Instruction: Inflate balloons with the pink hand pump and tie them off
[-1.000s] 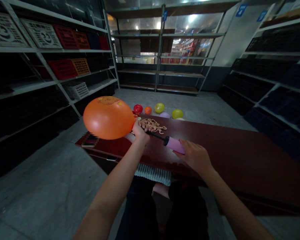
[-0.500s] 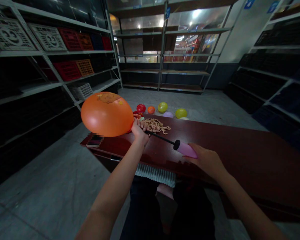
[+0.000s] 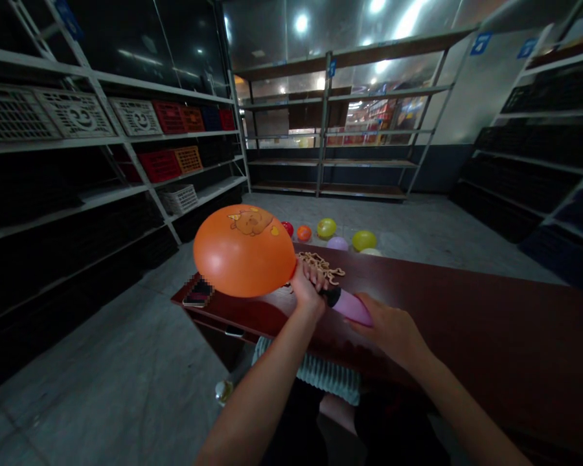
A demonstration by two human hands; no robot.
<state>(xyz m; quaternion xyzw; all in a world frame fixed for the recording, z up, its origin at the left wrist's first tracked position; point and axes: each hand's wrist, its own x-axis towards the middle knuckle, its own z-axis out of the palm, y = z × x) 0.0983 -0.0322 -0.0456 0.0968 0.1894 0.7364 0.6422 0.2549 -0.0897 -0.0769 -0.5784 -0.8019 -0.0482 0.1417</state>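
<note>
An inflated orange balloon [image 3: 244,251] with a cartoon print on top floats over the left end of a dark red table [image 3: 466,310]. My left hand [image 3: 307,287] is closed round the balloon's neck where it meets the nozzle of a pink hand pump [image 3: 350,307]. My right hand [image 3: 391,329] grips the pump's pink handle, pushed in close to the left hand. A heap of limp tan balloons [image 3: 323,265] lies on the table just behind my left hand.
A phone [image 3: 197,294] lies on the table's left corner. Several inflated balloons [image 3: 328,228] rest on the floor beyond the table. Metal shelves with plastic crates [image 3: 161,165] line the left, back and right walls. A ribbed white cloth [image 3: 328,375] lies on my lap.
My right hand has pushed the pump handle in toward my left hand, hiding the black rod. The view has tilted up and shifted, and the balloon now shows its print.
</note>
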